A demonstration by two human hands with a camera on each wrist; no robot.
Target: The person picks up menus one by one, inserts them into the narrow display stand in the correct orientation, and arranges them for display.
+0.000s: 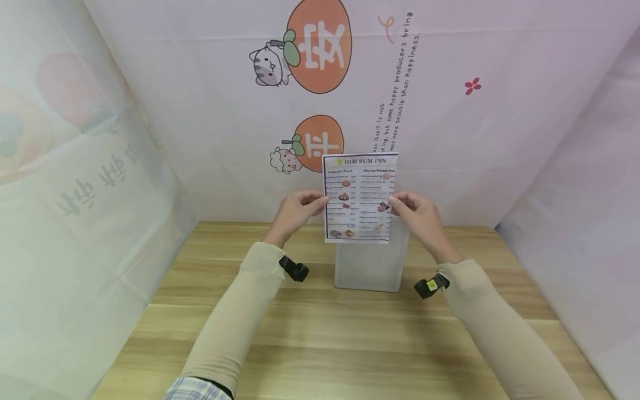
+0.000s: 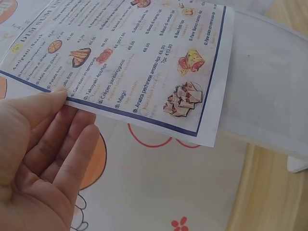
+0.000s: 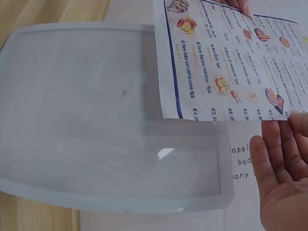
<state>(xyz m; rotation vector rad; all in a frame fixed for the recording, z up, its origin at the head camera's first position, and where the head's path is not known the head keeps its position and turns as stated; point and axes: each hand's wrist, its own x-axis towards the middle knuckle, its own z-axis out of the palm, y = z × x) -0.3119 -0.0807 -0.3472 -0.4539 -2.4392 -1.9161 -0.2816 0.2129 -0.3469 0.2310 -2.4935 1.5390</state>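
A printed paper menu headed "DIM SUM INN" [image 1: 361, 197] is held up by its two side edges. My left hand [image 1: 302, 212] pinches its left edge between thumb and fingers. On the opposite edge, my right hand [image 1: 417, 216] pinches the sheet the same way. Behind and below the menu stands an upright clear sign holder with a pale frame [image 1: 370, 266], its upper part hidden by the paper. In the right wrist view the holder's panel [image 3: 77, 110] looks blank, and the menu [image 3: 231, 67] overlaps one end of it.
The holder stands on a wood-grain table [image 1: 320, 344]. A white printed cloth [image 1: 215, 100] with cartoon fruit and lettering hangs at the back, and more pale cloth hangs at both sides. A black wrist camera [image 1: 294, 269] sits on the left sleeve, another [image 1: 431, 285] on the right.
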